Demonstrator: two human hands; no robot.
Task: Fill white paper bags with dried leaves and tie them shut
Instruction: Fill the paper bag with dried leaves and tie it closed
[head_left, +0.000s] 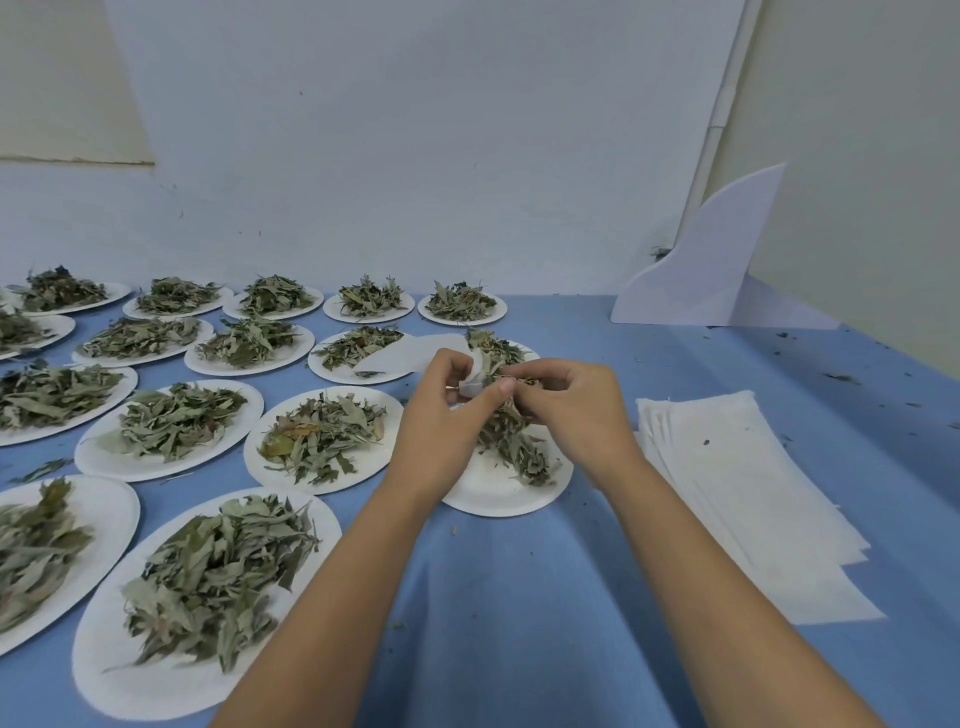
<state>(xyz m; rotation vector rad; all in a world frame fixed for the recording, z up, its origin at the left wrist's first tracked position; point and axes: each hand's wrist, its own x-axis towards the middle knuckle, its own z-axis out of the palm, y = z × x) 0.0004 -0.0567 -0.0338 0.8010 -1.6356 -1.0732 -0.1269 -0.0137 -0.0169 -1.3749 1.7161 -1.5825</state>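
Both arms reach up to the middle. Left grip (445, 415) pinches the white paper bag (415, 356); right grip (571, 410) is curled round dried leaves (511, 441) over a plate (498, 496) on the worktop (519, 597).

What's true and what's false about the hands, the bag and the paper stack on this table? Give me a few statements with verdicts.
1. The left hand pinches the white paper bag. True.
2. The right hand rests flat on the paper stack. False: it grips dried leaves above a plate.
3. The paper stack lies to the right of both hands. True.
4. The table cover is red. False: it is blue.
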